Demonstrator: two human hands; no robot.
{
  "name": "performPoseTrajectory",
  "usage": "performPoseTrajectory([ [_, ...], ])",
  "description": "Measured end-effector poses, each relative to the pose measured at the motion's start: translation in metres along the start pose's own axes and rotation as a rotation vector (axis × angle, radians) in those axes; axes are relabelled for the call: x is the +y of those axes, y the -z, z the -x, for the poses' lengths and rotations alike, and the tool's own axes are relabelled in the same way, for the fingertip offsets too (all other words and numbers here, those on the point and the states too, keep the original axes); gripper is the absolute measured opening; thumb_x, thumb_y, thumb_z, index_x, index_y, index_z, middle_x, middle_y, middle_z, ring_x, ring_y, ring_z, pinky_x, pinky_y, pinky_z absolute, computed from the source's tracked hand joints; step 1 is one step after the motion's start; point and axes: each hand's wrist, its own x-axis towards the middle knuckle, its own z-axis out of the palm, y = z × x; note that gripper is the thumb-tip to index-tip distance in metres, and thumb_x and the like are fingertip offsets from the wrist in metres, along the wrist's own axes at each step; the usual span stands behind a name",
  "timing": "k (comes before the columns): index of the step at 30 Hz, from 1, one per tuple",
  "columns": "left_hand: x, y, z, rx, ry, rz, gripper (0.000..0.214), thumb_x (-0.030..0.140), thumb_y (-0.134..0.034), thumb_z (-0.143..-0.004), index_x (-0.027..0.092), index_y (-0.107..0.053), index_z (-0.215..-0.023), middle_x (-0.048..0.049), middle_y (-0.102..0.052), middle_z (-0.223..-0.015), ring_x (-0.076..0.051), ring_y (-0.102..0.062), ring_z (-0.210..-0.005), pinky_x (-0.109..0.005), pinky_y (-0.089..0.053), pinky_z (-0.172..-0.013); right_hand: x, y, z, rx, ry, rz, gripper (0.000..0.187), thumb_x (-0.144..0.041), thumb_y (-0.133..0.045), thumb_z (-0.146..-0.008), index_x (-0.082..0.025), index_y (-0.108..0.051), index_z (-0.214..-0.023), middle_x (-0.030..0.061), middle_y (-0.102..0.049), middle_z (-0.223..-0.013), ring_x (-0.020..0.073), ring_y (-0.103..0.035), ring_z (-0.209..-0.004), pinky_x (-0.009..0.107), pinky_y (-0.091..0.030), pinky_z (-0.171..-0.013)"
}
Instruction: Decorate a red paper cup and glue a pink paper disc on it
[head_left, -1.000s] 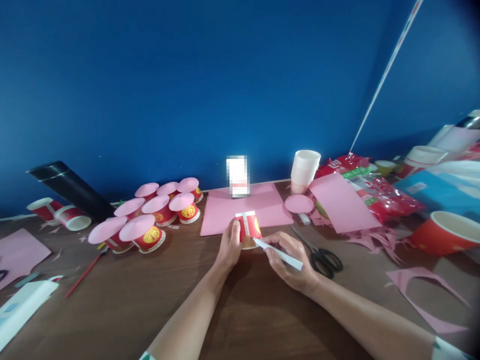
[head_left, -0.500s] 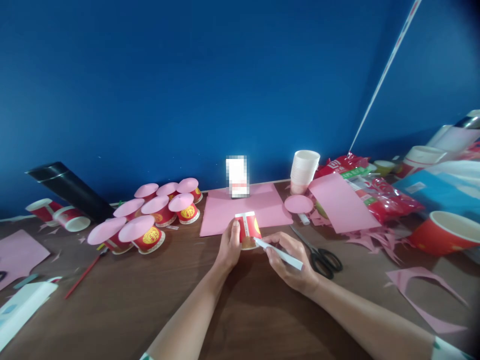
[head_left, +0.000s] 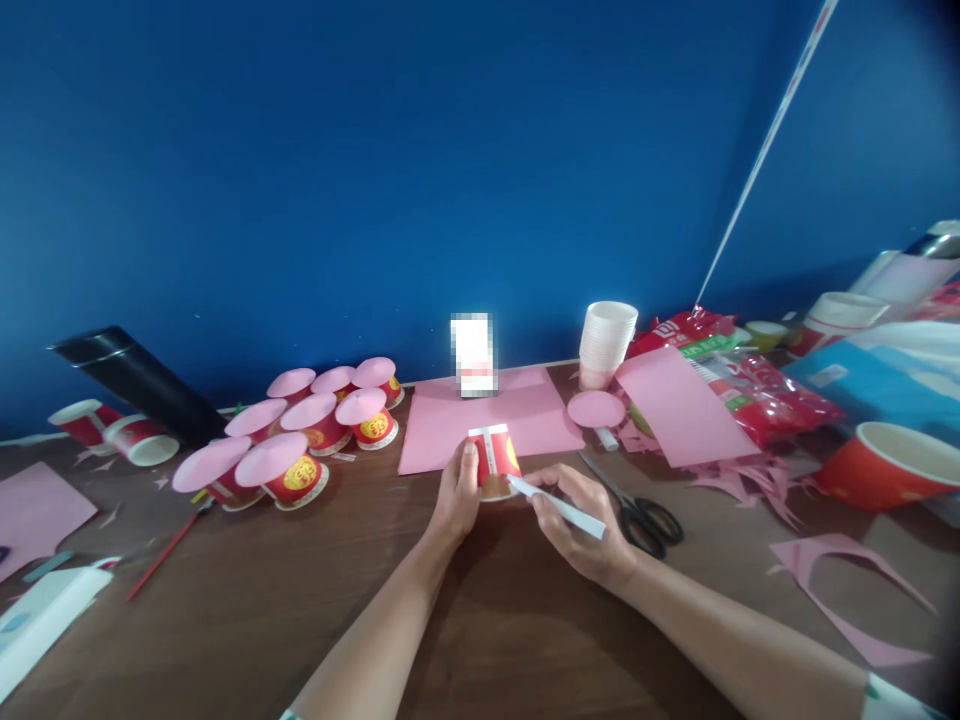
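Note:
My left hand [head_left: 456, 495] is closed round the left side of a red paper cup [head_left: 491, 455] with gold print, which stands upside down on its rim. My right hand [head_left: 581, 520] grips a slim white pen [head_left: 566, 510], held at a slant. Its tip touches or nearly touches the lower right of the cup's side; the exact contact cannot be made out. Behind the cup lies a pink paper sheet [head_left: 435, 425]. Black-handled scissors [head_left: 651, 525] rest beside my right hand, partly hidden by it.
At the left, several upturned red cups wear pink paper cones [head_left: 274, 460]. A black bottle [head_left: 142, 385] and a red brush [head_left: 169, 550] lie near them. Rightward are a white cup stack [head_left: 606, 340], a pink disc [head_left: 596, 408], paper scraps [head_left: 825, 590] and red plastic packs [head_left: 787, 395].
The whole view has shifted very slightly. Both hands keep their hold, and the pen tip stays by the cup's lower right side.

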Motion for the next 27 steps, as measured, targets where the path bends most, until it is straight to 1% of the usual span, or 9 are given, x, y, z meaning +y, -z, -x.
performPoseTrajectory([
  [3,-0.0009,0.0002,0.0,0.008,-0.002,-0.01,0.041,0.046,-0.034,-0.088,0.016,-0.062,-0.094,-0.0053,-0.066,-0.087,-0.019,-0.059,-0.082,-0.029,-0.044,-0.078,0.0006,-0.0012,0.0003,-0.009,0.003,-0.012,0.015,-0.022,-0.052,-0.081,-0.02,-0.059,-0.093,0.0026,-0.061,-0.076,0.015,-0.057,-0.065,0.027,-0.047,-0.064],
  [7,-0.0011,0.0003,0.0,-0.012,-0.001,-0.016,0.042,0.046,-0.034,-0.088,0.016,-0.062,-0.096,-0.0049,-0.065,-0.081,-0.019,-0.059,-0.08,-0.03,-0.045,-0.076,0.0007,-0.0018,0.0001,-0.007,0.014,-0.012,0.016,-0.022,-0.052,-0.081,-0.02,-0.06,-0.094,0.0033,-0.062,-0.078,0.0148,-0.057,-0.066,0.027,-0.047,-0.064],
  [12,-0.0015,0.0001,-0.0003,0.004,-0.018,-0.012,0.042,0.045,-0.034,-0.088,0.016,-0.062,-0.096,-0.0055,-0.065,-0.086,-0.019,-0.059,-0.083,-0.029,-0.045,-0.078,-0.0019,-0.0005,-0.0013,0.011,0.018,-0.006,0.014,-0.022,-0.051,-0.08,-0.019,-0.06,-0.091,0.0031,-0.062,-0.074,0.0153,-0.058,-0.066,0.027,-0.048,-0.065],
  [15,-0.0025,-0.0002,-0.0006,-0.012,-0.005,-0.004,0.043,0.046,-0.034,-0.088,0.016,-0.062,-0.098,-0.0058,-0.066,-0.085,-0.02,-0.059,-0.083,-0.03,-0.045,-0.079,-0.0019,-0.0011,-0.0013,0.012,0.019,-0.01,0.014,-0.021,-0.051,-0.08,-0.019,-0.06,-0.092,0.0031,-0.062,-0.076,0.0149,-0.058,-0.066,0.027,-0.047,-0.065],
  [20,-0.0027,-0.0005,-0.0007,-0.006,-0.009,-0.032,0.043,0.046,-0.033,-0.088,0.016,-0.061,-0.102,-0.0067,-0.066,-0.099,-0.02,-0.059,-0.09,-0.031,-0.043,-0.082,-0.0005,-0.0025,-0.0005,-0.014,0.016,-0.017,0.015,-0.021,-0.052,-0.08,-0.02,-0.059,-0.093,0.0028,-0.061,-0.078,0.0141,-0.057,-0.066,0.026,-0.046,-0.065],
  [23,-0.0022,-0.0001,-0.0005,-0.018,-0.008,-0.03,0.042,0.046,-0.033,-0.088,0.016,-0.061,-0.099,-0.0058,-0.066,-0.094,-0.019,-0.059,-0.087,-0.029,-0.043,-0.08,-0.0012,-0.0018,-0.0005,-0.017,0.026,-0.025,0.015,-0.02,-0.052,-0.08,-0.019,-0.06,-0.092,0.0025,-0.06,-0.076,0.0141,-0.056,-0.066,0.026,-0.046,-0.065],
  [27,-0.0029,0.0013,-0.0001,-0.038,0.019,0.04,0.041,0.046,-0.032,-0.089,0.016,-0.06,-0.087,-0.0022,-0.063,-0.076,-0.016,-0.058,-0.076,-0.027,-0.044,-0.075,-0.0035,0.0007,-0.0007,0.0,0.021,-0.053,0.014,-0.019,-0.051,-0.079,-0.019,-0.059,-0.091,0.0026,-0.061,-0.075,0.0146,-0.057,-0.066,0.026,-0.046,-0.065],
])
